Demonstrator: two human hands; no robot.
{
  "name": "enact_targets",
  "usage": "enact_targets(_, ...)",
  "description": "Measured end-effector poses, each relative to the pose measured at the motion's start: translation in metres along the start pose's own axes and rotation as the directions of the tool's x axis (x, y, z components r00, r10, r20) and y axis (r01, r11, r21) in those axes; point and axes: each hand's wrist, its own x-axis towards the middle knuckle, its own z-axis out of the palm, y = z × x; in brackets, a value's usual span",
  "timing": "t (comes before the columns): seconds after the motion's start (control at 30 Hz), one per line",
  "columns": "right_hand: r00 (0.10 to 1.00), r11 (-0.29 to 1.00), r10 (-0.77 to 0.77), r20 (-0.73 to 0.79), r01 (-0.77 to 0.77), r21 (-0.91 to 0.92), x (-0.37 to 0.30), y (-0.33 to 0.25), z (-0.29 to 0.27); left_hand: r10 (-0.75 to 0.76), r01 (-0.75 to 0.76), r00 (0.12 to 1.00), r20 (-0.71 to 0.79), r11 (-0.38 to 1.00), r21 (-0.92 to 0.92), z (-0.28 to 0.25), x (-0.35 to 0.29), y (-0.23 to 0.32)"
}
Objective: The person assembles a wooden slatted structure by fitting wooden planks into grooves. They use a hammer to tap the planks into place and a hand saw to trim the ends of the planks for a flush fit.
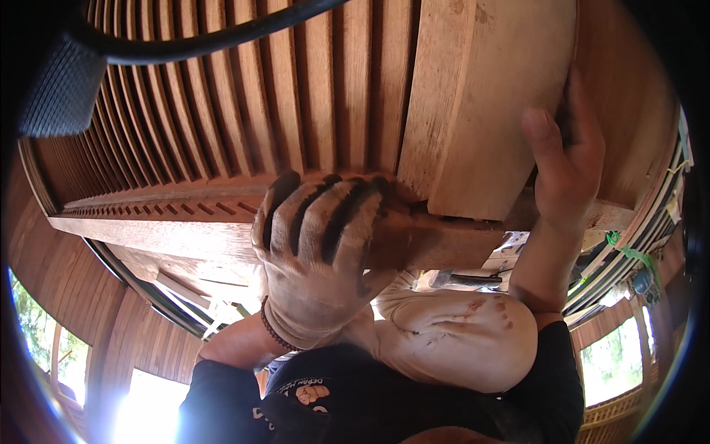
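Note:
My left hand (318,255), in a pale work glove with dark patches, is closed over the long wooden rail (436,243) along the lower edge of a slatted wooden frame. Its fingers curl across the top and the thumb lies underneath. Bare, my right hand (568,174) clasps the edge of a wide, smooth wooden board (503,103). The thumb rests by the board's face while the fingers reach into the gap beside it, their tips partly hidden. Rows of thin wooden slats (244,96) stand to the left of the board.
A dark cable or strap (214,41) crosses the upper left, close to the camera. My leg in stained beige trousers (458,333) is bent below the rail. A dark tool-like object (466,280) lies behind it. Green cord (636,255) hangs at the right.

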Motion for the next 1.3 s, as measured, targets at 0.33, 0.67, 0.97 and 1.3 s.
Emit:
enact_targets(0.33, 0.995, 0.995, -0.095, 0.008, 0.095, -0.025, -0.002, 0.004, -0.001, 0.005, -0.005, 1.0, 0.001, 1.0, 0.02, 0.002, -0.007, 0.0)
enact_targets(0.67, 1.0, 1.0, 0.014, -0.002, -0.014, -0.016, -0.002, -0.001, -0.007, 0.014, -0.014, 1.0, -0.02, 1.0, 0.02, 0.004, -0.004, 0.002)
enact_targets(0.97, 0.998, 1.0, 0.021, 0.057, -0.021, -0.003, 0.005, -0.01, -0.016, 0.053, -0.051, 0.998, -0.043, 0.998, 0.047, 0.006, -0.003, -0.001)
enact_targets(1.3, 0.982, 1.0, -0.001, 0.19, 0.003, -0.009, 0.009, -0.001, -0.024, 0.043, -0.042, 0.997, -0.067, 0.999, 0.019, 0.006, -0.002, -0.001)
